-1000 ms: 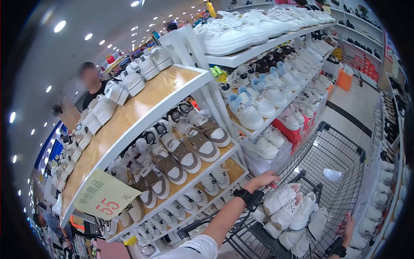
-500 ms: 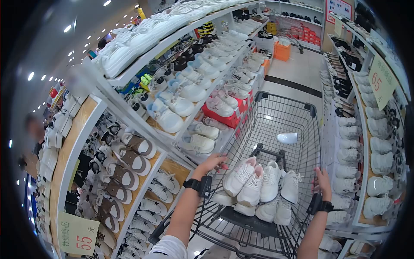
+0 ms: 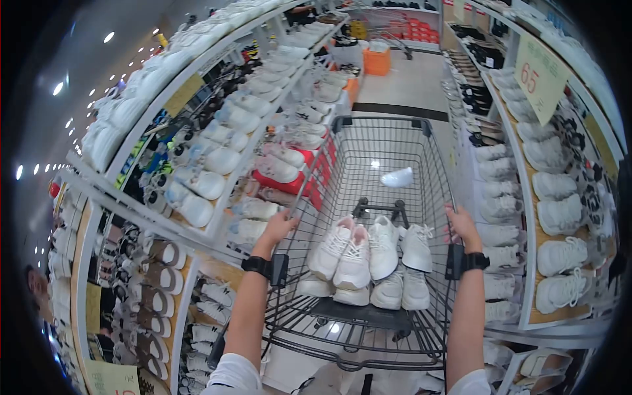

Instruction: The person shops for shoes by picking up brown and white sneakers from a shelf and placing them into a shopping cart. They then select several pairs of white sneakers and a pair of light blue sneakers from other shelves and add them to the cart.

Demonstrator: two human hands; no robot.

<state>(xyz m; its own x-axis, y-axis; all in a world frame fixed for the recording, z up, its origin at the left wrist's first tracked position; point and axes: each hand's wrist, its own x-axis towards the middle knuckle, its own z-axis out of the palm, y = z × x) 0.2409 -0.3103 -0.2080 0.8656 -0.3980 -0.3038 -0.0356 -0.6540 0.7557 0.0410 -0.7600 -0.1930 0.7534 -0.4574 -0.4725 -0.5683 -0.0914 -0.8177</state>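
Note:
A dark wire shopping cart [image 3: 380, 122] stands in front of me in the aisle. My left hand [image 3: 281, 226] has its fingers closed at the left side rim, and my right hand [image 3: 463, 225] is curled around the right side rim. Near me in the basket sit several white sneakers, stacked in two layers: a pair with pink lining [image 3: 352, 258] on the left and an all-white pair [image 3: 383, 249] on the right. Farther forward lies a small shiny white object [image 3: 397, 177], its kind unclear. Each wrist wears a black strap with a small box.
Shoe racks line both sides, the left rack [image 3: 227, 178] and the right rack [image 3: 520, 145] close to the cart. A yellow price sign [image 3: 541, 78] hangs at the right. Ahead, the tiled aisle [image 3: 413, 85] leads past an orange box [image 3: 376, 62]. A red shoebox [image 3: 316, 174] stands low at the left.
My view has turned a little, so the cart, shoes and racks appear farther left and higher. Both hands have stayed at the cart's sides; the left fingers now look more closed on the rim.

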